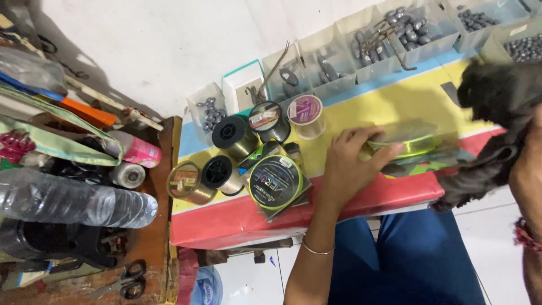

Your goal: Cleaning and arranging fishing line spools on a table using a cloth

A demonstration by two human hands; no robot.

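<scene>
Head view looks straight down, and nearest to me are blue trouser legs [418, 254] under the table edge. My left hand [353, 164] reaches up from a wrist with a thin bracelet [318, 249]; its fingers are spread and curled over a packaged spool of yellow-green line [415, 144], fingertips on its near edge. I cannot tell whether they truly grip it, since motion blurs the clear wrapper. My right hand [528, 164] is cut off at the frame's right edge; it is closed on a dark cloth [491, 113], which hangs in folds and hides most of the fingers.

Both sit over a table with red, yellow and blue stripes [237, 220]. Left of the hand lies a flat black packet of line [276, 183], and around it stand several spools [226, 152], gold, black and clear. Farther back, a row of clear plastic bins [361, 51] holds grey lead sinkers; the far right bins are clipped by the frame. On the far left, a wooden shelf [152, 243] carries a plastic bottle [79, 200] and scissors [127, 279], partly cut off.
</scene>
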